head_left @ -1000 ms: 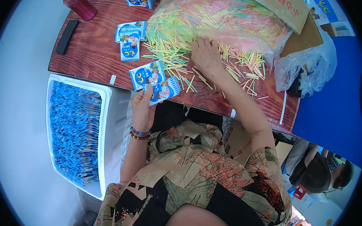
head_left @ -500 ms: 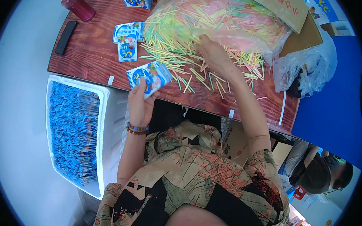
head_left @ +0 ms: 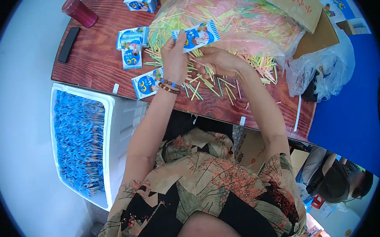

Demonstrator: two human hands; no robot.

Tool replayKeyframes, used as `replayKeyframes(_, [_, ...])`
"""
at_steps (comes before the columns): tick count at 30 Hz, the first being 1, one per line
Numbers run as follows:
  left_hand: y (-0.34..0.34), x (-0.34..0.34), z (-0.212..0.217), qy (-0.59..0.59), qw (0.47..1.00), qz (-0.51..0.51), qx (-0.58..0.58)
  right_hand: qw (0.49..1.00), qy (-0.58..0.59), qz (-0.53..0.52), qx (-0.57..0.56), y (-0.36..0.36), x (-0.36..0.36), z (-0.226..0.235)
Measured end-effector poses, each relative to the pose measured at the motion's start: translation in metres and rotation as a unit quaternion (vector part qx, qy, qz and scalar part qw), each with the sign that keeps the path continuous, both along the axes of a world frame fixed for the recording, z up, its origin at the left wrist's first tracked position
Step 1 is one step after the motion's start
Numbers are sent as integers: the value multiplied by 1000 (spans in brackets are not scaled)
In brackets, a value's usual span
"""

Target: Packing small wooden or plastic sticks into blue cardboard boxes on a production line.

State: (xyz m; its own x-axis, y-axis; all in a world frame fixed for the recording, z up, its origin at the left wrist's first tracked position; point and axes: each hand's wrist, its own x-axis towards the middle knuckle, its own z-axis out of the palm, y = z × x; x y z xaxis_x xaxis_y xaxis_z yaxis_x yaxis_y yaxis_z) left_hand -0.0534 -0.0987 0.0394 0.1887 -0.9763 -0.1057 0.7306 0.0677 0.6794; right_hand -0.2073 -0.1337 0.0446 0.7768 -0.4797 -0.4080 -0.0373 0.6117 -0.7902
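Observation:
A blue-and-white packet (head_left: 199, 36) is pinched in my left hand (head_left: 175, 59), raised over the heap of sticks. Just to its right, my right hand (head_left: 223, 63) has its fingers closed on a few thin coloured sticks (head_left: 208, 70), close below the packet. Yellow, pink and green sticks (head_left: 262, 67) lie loose on the table around both hands. More of them fill a large clear plastic bag (head_left: 250, 40) at the back. Another such packet (head_left: 144, 84) lies partly under my left wrist, and two overlapping packets (head_left: 132, 57) rest farther back.
On the left stands a white foam box (head_left: 108, 118) packed with blue packets. A cardboard flap (head_left: 293, 5) and a crumpled clear bag (head_left: 325, 73) are at the right. The table also bears a red cup (head_left: 81, 12), a black bar (head_left: 69, 44) and a packet stack (head_left: 141, 3).
My left hand has moved right and up with a packet, while another lies where it was. My right hand has drawn back slightly toward me, holding sticks.

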Motion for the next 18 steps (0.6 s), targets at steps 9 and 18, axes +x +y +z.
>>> replayKeyframes(9, [2,5,0,66,995,78,2,983,-82,-164,16,8,0,0])
replayKeyframes(18, [15,-10,-2,174,978,59,96,864,-171,-450,-147,69,74,-7])
